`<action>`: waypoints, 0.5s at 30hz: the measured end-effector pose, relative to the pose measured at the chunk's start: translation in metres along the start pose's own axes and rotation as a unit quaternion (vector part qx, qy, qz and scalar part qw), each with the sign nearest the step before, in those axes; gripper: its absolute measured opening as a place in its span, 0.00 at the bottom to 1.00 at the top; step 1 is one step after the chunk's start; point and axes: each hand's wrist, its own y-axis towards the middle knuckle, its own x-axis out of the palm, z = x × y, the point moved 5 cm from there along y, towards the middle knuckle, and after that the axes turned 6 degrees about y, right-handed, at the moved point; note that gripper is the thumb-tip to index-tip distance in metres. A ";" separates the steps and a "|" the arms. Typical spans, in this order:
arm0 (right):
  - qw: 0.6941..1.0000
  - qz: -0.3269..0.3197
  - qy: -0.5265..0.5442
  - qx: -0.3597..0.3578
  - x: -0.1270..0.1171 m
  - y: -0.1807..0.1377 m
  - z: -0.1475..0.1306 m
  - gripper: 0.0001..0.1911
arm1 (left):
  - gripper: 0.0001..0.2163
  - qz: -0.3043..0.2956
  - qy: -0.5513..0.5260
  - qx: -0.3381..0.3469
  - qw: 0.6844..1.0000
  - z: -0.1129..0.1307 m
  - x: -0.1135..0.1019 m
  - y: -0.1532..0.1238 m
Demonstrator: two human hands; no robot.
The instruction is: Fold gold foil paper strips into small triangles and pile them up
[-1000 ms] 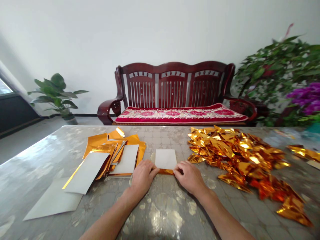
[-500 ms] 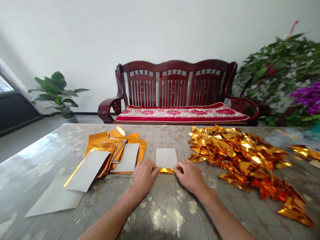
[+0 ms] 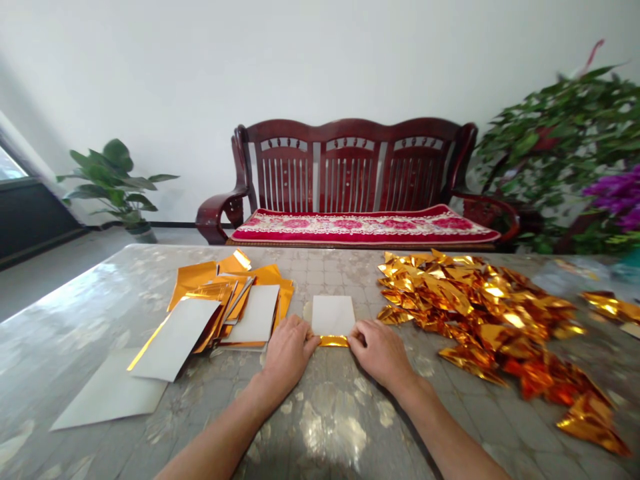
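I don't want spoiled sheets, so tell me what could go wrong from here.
The gold folded edge of the white-backed foil sheet is narrow, so it might slip from the left hand and right hand and crease crookedly. The loose stack of foil sheets lies close beside the left hand and could get knocked. The heap of gold foil pieces near the right hand could slide onto the sheet.

Head-worn camera, single view: looks forward and down from above the near table edge. The left hand [image 3: 287, 353] and right hand [image 3: 380, 353] are framed close, low in the picture; the table [image 3: 90, 293] is seen near, a dark red wooden bench [image 3: 350, 173] farther off.
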 end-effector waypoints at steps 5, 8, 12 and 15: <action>1.000 0.001 -0.013 -0.003 0.000 0.000 -0.001 0.07 | 0.10 -0.003 0.035 -0.008 0.999 0.000 0.000 0.001; 1.000 -0.003 -0.017 -0.002 0.000 0.000 -0.002 0.06 | 0.11 -0.005 0.049 -0.008 0.999 0.000 0.000 0.001; 1.000 -0.005 -0.025 -0.004 0.000 -0.001 -0.002 0.06 | 0.12 -0.003 0.059 -0.003 0.998 0.000 0.000 0.002; 0.999 -0.007 -0.032 -0.006 0.000 -0.001 -0.002 0.06 | 0.11 -0.001 0.065 -0.002 0.998 0.001 0.001 0.002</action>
